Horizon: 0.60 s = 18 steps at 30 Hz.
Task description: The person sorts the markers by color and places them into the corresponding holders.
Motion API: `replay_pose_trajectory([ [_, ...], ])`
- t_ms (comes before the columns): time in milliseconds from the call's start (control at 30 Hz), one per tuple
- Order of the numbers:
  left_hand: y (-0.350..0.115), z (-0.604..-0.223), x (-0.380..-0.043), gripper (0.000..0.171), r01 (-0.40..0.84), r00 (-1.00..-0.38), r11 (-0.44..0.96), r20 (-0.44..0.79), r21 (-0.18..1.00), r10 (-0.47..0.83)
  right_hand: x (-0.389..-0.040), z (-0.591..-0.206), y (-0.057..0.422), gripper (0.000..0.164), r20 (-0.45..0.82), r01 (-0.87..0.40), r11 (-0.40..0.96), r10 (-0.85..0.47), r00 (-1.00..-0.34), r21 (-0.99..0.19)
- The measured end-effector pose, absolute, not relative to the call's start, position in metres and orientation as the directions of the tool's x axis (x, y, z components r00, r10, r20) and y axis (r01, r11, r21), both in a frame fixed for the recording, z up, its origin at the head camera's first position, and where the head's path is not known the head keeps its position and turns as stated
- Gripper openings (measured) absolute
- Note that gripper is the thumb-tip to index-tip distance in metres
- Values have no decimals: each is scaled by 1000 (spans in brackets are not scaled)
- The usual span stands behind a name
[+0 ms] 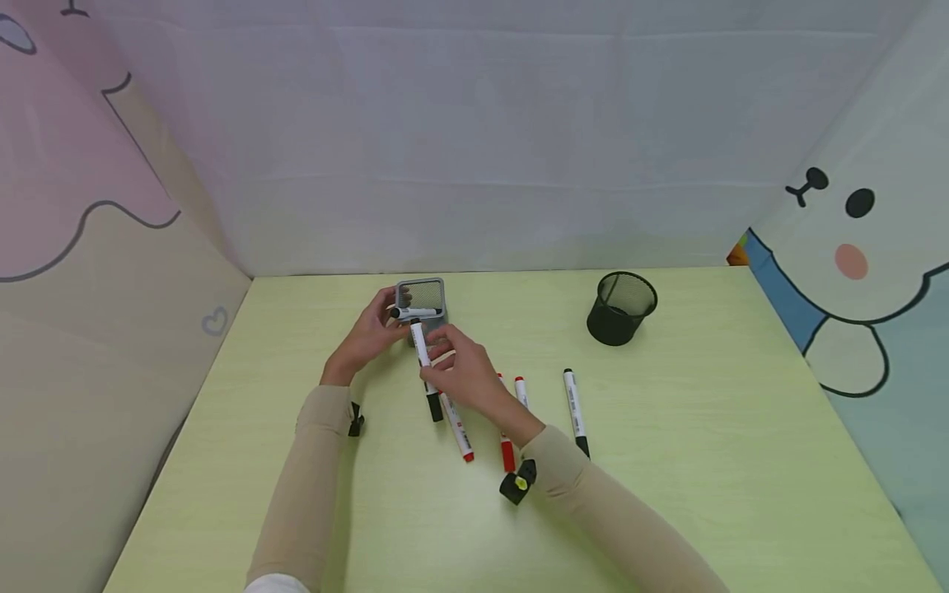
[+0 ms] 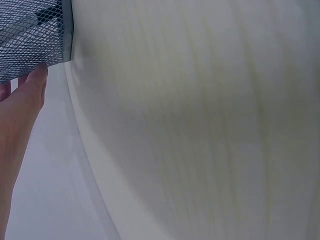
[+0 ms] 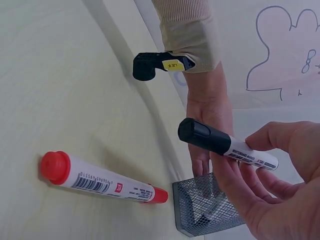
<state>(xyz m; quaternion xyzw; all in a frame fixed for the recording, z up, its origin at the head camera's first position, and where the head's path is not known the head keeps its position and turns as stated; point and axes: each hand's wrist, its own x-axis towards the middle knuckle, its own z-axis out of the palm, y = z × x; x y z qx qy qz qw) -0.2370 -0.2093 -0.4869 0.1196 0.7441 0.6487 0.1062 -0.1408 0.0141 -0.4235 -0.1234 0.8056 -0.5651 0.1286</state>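
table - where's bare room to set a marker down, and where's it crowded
Bare table lies right of the black-capped marker and in front of the round black mesh cup. The near left corner beside the left sleeve is also bare. It is crowded mid-table, where both hands, the square mesh holder and the red markers cluster.

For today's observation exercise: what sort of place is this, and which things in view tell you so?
Probably a staged tabletop set for recording, not a real office: a pale green table walled in by cartoon-printed backdrop sheets, with only whiteboard markers and two mesh pen holders laid out.

Bright even light, soft shadows, blurry left-wrist view
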Motion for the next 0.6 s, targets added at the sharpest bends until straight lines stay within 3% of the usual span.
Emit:
replay_pose_trajectory([
  [600,-203,-466,-227,74,2,-946,158,-50,987,319,-161,-413,15,41,86,-154,207,-304,-949,-966],
])
